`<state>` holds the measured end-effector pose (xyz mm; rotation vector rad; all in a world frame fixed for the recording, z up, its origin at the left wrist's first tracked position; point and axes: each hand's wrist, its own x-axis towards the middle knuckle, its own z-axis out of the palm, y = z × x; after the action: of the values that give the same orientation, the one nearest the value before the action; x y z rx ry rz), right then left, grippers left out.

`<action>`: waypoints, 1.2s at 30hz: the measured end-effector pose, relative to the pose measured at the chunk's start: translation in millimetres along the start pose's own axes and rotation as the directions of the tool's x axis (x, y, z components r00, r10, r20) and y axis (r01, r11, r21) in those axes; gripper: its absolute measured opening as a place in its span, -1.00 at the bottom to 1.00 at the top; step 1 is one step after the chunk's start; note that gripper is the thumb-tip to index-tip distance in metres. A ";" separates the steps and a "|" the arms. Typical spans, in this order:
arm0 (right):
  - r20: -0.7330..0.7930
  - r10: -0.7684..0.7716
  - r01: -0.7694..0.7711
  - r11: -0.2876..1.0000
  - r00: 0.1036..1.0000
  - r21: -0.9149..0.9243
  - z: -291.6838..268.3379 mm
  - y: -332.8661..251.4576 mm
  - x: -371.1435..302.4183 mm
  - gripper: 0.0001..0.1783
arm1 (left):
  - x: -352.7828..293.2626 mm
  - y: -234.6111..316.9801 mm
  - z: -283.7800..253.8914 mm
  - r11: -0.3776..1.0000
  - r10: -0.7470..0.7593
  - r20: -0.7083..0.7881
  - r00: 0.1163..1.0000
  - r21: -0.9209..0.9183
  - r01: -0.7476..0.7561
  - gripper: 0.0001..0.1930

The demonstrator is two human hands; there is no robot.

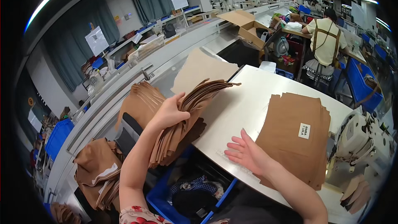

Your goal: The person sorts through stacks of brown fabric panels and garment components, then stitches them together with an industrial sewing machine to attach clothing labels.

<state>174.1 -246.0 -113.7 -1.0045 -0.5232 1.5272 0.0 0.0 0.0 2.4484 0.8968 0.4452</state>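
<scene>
My left hand (168, 115) is closed around the edge of a thick bundle of brown fabric pieces (201, 99), whose layers fan out over the table's left edge. Open and holding nothing, my right hand (250, 154) hovers over the white sewing table (236, 112), fingers stretched toward the bundle. Just right of it lies a neat stack of brown fabric panels (286, 120) with a white label (304, 131) on top. More brown fabric pieces (143, 101) lie behind my left wrist.
A sewing machine (358, 139) stands at the table's right end. Below the table sits a blue bin (159, 201) with dark cloth inside. Folded brown pieces (93, 157) lie at left. Beyond are a cardboard box (251, 31) and a seated person (325, 41).
</scene>
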 end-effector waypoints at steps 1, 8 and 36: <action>-0.030 -0.009 0.010 0.998 1.000 0.064 3.4 3.6 12.4 0.28 | 2.3 -7.4 -6.7 0.986 0.014 0.028 1.000 -0.168 -0.009 -0.23; 0.029 -0.185 0.168 0.940 0.982 0.298 35.2 -38.3 41.5 0.16 | -59.0 86.2 23.3 0.960 0.270 0.093 0.958 -0.103 -0.260 -0.30; -0.264 -0.375 0.335 -0.135 -0.888 -0.933 -112.8 -14.3 -836.5 -0.50 | -74.8 128.6 248.7 0.783 0.552 0.050 0.832 -0.375 -0.497 -0.71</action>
<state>237.2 -1062.8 90.3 -0.7483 -0.0668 -1.2005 123.9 -218.4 -144.8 2.3232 0.0284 0.5374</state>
